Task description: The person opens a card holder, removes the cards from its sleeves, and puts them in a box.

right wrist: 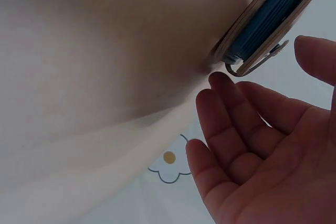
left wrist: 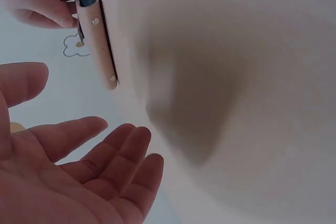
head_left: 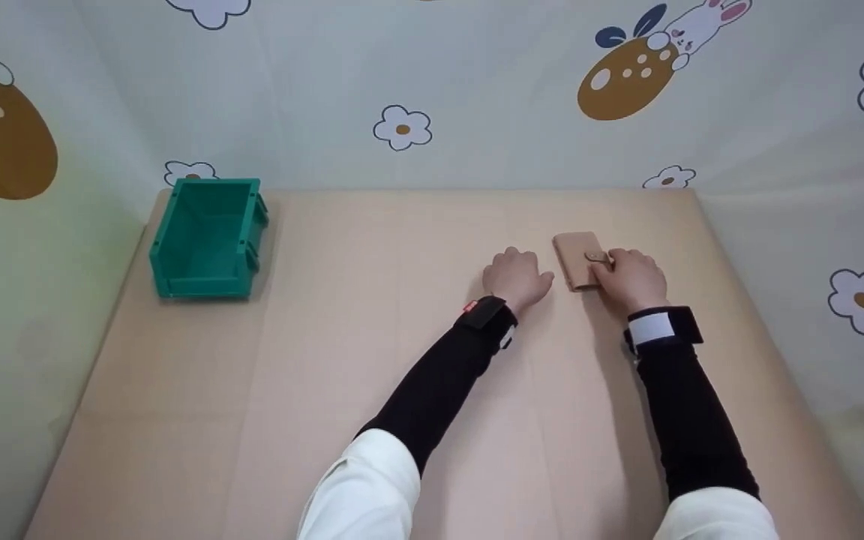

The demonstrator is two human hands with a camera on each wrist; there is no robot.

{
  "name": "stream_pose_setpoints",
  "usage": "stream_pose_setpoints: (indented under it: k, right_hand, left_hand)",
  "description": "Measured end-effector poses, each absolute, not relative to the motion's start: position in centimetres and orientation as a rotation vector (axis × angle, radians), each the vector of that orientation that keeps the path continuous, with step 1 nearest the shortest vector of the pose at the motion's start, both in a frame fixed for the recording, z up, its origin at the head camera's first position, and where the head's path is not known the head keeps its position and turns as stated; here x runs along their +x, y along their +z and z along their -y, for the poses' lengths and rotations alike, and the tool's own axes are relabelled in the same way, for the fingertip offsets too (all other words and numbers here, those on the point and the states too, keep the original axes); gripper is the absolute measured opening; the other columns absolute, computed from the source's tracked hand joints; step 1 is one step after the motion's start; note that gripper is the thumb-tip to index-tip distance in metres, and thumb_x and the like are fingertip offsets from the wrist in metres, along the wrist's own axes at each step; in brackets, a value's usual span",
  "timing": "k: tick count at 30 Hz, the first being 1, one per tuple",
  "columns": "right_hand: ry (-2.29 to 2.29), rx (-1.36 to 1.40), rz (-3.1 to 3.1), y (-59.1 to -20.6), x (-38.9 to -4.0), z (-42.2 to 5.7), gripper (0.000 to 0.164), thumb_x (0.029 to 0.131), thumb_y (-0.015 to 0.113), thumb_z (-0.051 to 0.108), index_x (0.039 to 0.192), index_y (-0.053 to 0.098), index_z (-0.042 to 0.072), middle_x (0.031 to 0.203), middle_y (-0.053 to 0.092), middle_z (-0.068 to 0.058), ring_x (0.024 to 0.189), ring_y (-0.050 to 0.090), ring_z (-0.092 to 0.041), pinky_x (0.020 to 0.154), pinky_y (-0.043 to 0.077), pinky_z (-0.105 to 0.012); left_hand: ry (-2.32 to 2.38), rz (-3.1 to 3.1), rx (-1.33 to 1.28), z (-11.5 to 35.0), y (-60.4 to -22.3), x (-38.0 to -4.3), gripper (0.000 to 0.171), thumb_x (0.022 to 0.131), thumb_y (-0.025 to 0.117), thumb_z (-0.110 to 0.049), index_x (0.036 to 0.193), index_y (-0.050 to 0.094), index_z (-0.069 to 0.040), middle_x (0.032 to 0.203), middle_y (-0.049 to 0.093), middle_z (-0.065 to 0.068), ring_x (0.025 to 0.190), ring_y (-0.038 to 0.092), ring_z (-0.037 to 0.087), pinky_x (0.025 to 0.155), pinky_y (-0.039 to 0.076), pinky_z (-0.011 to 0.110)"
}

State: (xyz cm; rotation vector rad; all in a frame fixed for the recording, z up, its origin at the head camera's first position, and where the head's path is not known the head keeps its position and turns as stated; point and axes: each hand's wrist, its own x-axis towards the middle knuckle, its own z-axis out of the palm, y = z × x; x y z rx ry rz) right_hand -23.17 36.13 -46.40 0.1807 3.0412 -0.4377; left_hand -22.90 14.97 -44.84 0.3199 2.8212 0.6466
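Note:
A tan card holder [head_left: 577,259] with a snap strap lies on the table at the right. In the right wrist view the same card holder [right wrist: 273,19] shows blue sleeves between its covers. My right hand [head_left: 633,280] is at its strap side, fingertips right by the edge and thumb apart from the fingers. To the left of the card holder, my left hand [head_left: 514,276] holds nothing. Its fingers [left wrist: 121,156] are loosely bent in the left wrist view, with the card holder's spine [left wrist: 97,40] beyond them.
A green plastic bin [head_left: 207,240] stands at the back left of the table [head_left: 327,337], its low front side toward me. A pale curtain [head_left: 477,90] with flower and rabbit prints hangs behind the table and along both sides.

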Motion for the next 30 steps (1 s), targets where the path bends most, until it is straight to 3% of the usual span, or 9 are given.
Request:
stream_pose_setpoints:
  k: [14, 24, 30]
  right_hand:
    - [-0.468, 0.247, -3.005, -46.3, -24.3, -35.7, 0.055, 0.101, 0.048, 0.042, 0.112, 0.062, -0.010, 0.108, 0.058, -0.032, 0.095, 0.058, -0.044, 0.082, 0.045, -0.056]
    - [-0.509, 0.231, -3.010, -46.4, -24.3, -35.4, 0.053, 0.100, 0.051, 0.041, 0.105, 0.063, -0.010, 0.103, 0.060, -0.029, 0.091, 0.058, -0.042, 0.081, 0.045, -0.054]
    - [-0.536, 0.232, -2.997, -46.7, -24.3, -35.2, 0.051, 0.100, 0.052, 0.041, 0.102, 0.062, -0.009, 0.099, 0.063, -0.028, 0.086, 0.059, -0.039, 0.078, 0.046, -0.052]
  left_hand:
    - [0.759, -2.739, 0.374, -17.5, -46.1, -24.0, 0.035, 0.096, 0.056, -0.037, 0.104, 0.072, -0.006, 0.112, 0.062, 0.011, 0.094, 0.058, 0.021, 0.080, 0.046, 0.031]
    - [0.750, -2.729, 0.410, -18.4, -46.6, -24.4, 0.029, 0.094, 0.054, -0.028, 0.103, 0.073, -0.008, 0.113, 0.064, 0.010, 0.099, 0.057, 0.022, 0.083, 0.044, 0.032]
    - [0.823, -2.718, 0.411, -18.7, -46.9, -24.6, 0.025, 0.096, 0.052, -0.025, 0.085, 0.068, -0.010, 0.109, 0.068, 0.009, 0.095, 0.059, 0.021, 0.077, 0.044, 0.032]
